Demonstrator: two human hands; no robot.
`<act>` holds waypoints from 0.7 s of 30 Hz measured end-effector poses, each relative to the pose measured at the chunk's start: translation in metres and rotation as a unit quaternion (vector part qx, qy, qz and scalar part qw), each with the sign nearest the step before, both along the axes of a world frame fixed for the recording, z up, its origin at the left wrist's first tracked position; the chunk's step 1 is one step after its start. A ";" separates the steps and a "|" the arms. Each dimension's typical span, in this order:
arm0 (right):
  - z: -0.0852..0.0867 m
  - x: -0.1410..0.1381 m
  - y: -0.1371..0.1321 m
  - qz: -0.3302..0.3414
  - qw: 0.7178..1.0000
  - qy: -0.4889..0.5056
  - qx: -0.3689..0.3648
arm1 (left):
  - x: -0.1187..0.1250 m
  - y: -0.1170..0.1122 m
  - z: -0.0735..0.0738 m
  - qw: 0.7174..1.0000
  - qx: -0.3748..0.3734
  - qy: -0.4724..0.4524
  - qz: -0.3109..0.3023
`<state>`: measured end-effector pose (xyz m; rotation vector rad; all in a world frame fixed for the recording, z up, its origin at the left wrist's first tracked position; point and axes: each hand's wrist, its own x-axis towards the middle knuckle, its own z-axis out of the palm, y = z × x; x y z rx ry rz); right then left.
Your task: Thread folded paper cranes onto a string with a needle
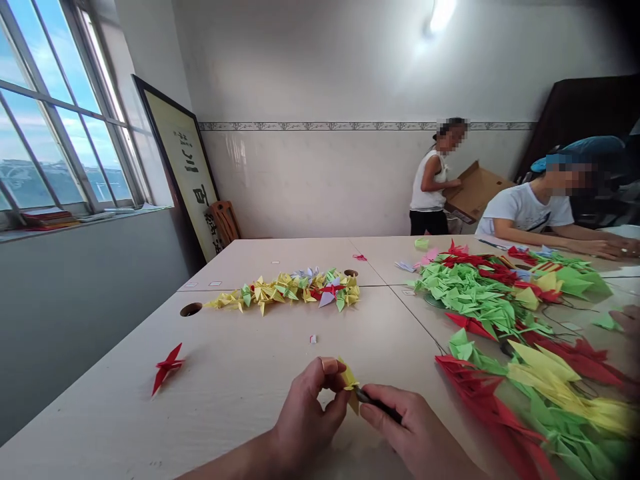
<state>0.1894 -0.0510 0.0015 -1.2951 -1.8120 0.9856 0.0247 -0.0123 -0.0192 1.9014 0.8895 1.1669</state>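
Note:
My left hand (311, 403), with a tan band around one finger, pinches a small folded yellow paper piece (349, 375) upright over the near part of the table. Closed around a dark, slim tool (384, 405) is my right hand (417, 427). The tool's tip meets the middle of the yellow paper; what kind of tool it is cannot be made out. A red folded paper piece (167, 368) lies alone to the left. Beyond my hands stretches a row of yellow, green, red and lilac folded papers (285, 290). A tiny white scrap (313, 339) lies just past my left hand.
A large heap of green and red folded papers (470, 293) spreads on the right, with red strips (490, 407) nearer me. The tabletop has round holes (191, 309). One person (530, 210) sits at the right; another person (430, 180) holds a cardboard box (477, 190).

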 end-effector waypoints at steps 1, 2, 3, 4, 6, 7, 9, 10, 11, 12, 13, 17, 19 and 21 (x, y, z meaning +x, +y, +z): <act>-0.001 0.000 0.000 0.003 1.000 -0.003 0.003 | 0.000 0.000 -0.001 1.000 0.002 0.003 0.001; -0.002 0.000 0.001 0.005 1.000 -0.007 0.007 | 0.000 0.000 -0.001 1.000 0.007 0.009 0.005; -0.003 0.001 0.001 0.007 1.000 -0.014 0.009 | -0.001 0.001 -0.002 1.000 0.011 0.018 0.013; -0.005 0.002 0.002 0.009 1.000 -0.023 0.012 | -0.003 0.003 -0.002 0.999 0.014 0.030 0.023; -0.011 0.005 0.004 0.006 0.999 -0.040 0.017 | -0.009 0.009 0.000 0.997 0.023 0.061 0.044; -0.014 0.006 0.005 0.004 0.999 -0.045 0.021 | -0.015 0.013 0.002 0.995 0.033 0.082 0.052; -0.019 0.009 0.007 -0.001 0.998 -0.045 0.031 | -0.035 0.022 0.009 0.986 0.057 0.145 0.063; -0.022 0.010 0.007 -0.005 0.998 -0.043 0.035 | -0.048 0.026 0.014 0.978 0.069 0.186 0.069; -0.023 0.010 0.007 -0.007 0.999 -0.039 0.037 | -0.063 0.029 0.019 0.967 0.072 0.230 0.079; -0.024 0.011 0.007 -0.009 0.999 -0.036 0.038 | -0.080 0.031 0.025 0.955 0.066 0.273 0.091; -0.024 0.011 0.007 -0.010 0.999 -0.035 0.039 | -0.097 0.033 0.030 0.942 0.057 0.311 0.112; -0.024 0.010 0.007 -0.006 0.998 -0.045 0.044 | -0.158 0.031 0.048 0.882 0.023 0.422 0.209; -0.025 0.010 0.007 -0.004 0.997 -0.051 0.053 | -0.177 0.028 0.053 0.863 0.008 0.459 0.212; -0.025 0.011 0.007 -0.003 0.997 -0.053 0.059 | -0.188 0.028 0.058 0.850 -0.006 0.489 0.197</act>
